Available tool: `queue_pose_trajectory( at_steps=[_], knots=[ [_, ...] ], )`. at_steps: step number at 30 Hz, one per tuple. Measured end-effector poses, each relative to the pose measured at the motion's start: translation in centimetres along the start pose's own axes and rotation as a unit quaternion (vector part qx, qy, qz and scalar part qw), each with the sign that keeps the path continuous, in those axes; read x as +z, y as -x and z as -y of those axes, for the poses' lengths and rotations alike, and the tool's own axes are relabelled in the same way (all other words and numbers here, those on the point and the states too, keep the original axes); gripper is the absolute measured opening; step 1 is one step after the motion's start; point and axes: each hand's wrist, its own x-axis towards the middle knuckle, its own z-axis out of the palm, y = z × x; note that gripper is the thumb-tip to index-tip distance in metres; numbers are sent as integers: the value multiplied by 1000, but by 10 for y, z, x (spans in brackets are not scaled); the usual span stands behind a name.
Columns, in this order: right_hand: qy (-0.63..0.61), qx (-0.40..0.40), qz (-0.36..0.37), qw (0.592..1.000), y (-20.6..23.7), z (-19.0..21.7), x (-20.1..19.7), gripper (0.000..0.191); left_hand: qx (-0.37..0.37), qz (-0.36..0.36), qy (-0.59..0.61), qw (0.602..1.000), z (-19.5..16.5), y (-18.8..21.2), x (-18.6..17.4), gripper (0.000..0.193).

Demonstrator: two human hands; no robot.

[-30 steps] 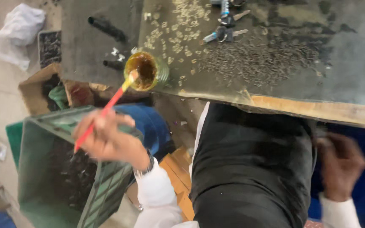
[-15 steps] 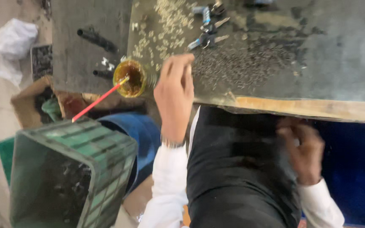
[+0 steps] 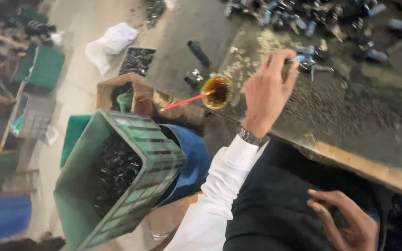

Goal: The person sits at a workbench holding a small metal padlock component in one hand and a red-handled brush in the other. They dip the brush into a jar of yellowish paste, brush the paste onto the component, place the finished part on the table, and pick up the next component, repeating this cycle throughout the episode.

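White long sleeve (image 3: 219, 195), metal wristwatch (image 3: 250, 136) (left wrist), dark apron (image 3: 275, 204).

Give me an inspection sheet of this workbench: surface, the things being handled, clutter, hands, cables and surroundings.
Surface: dark workbench, gritty, with a worn wooden front edge.
Job's things: small blue-tipped metal part pinched by fingers; amber cup with red stick leaning in it.
Clutter: pile of small parts along the far edge.
Hands: left hand on the part; right hand rests on dark clothing.
Cables: nothing seen.
Surroundings: green crate of dark pieces, white bag, cardboard box.
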Motion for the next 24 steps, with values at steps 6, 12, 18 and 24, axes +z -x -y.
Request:
queue_pose_trajectory(
  at_steps=[6, 12, 18, 24],
  knots=[
    [25, -120, -126, 984, -16, 17, -15, 23, 84, 8, 161, 983, -33, 8, -32, 25],
    [-34, -221, -155, 962, -34, 13, -5, 53, 163, 230, 240, 929, -56, 88, -84, 20],
    [-165, 38, 56, 984, -19, -62, 10, 32, 79, 307, 258, 913, -33, 114, -80, 19],
    [-146, 78, 31, 986, -11, -94, 21, 27, 17, 341, 318, 884, -12, 134, -70, 20]
  ],
)
